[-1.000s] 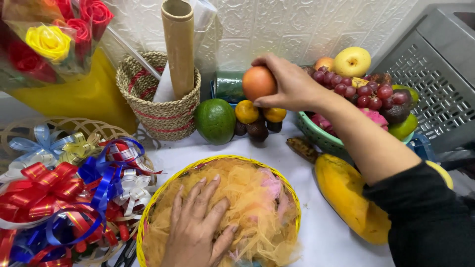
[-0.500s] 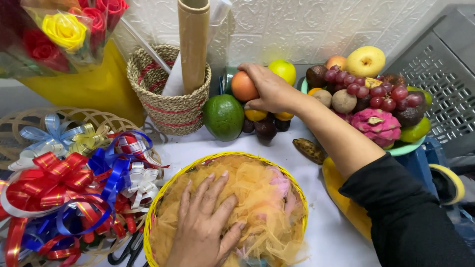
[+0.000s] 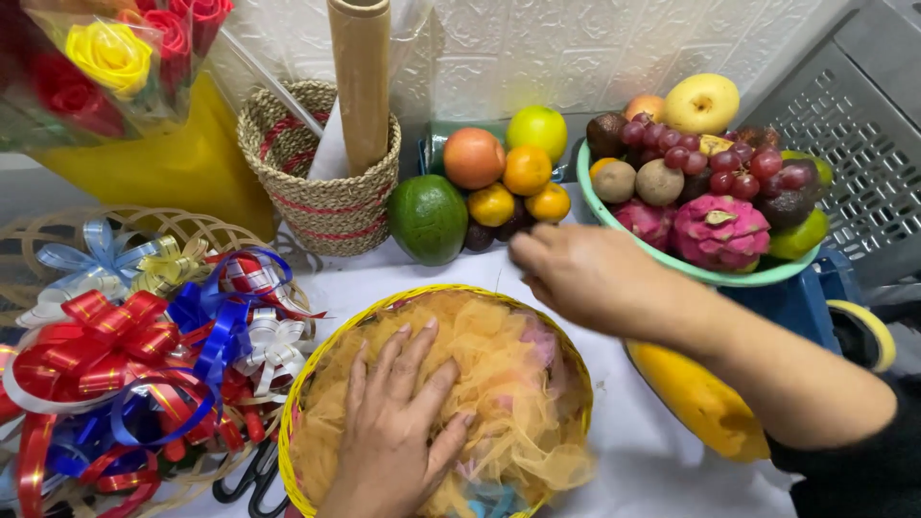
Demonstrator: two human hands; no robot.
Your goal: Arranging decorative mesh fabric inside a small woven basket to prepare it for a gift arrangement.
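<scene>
My left hand (image 3: pixel 398 427) lies flat, fingers spread, on crumpled yellow-orange netting (image 3: pixel 499 369) that fills a yellow-rimmed basket (image 3: pixel 317 369). My right hand (image 3: pixel 585 273) hovers above the basket's far right rim, blurred, with fingers loosely curled and nothing visible in it. Behind it sits a pile of fruit: a large orange (image 3: pixel 473 157), small tangerines (image 3: pixel 526 171), a lime-yellow citrus (image 3: pixel 537 129) and a green avocado (image 3: pixel 428 219).
A green bowl (image 3: pixel 672 264) at the right holds dragon fruit, grapes, an apple and kiwis. A papaya (image 3: pixel 696 398) lies under my right forearm. A woven basket (image 3: pixel 326 206) holds a brown paper roll. Ribbon bows (image 3: pixel 144 355) fill a tray at left; roses (image 3: pixel 115 53) at top left.
My right hand set the large orange down on the fruit pile against the wall, let go and drew back toward the yellow basket. The left hand stayed on the netting.
</scene>
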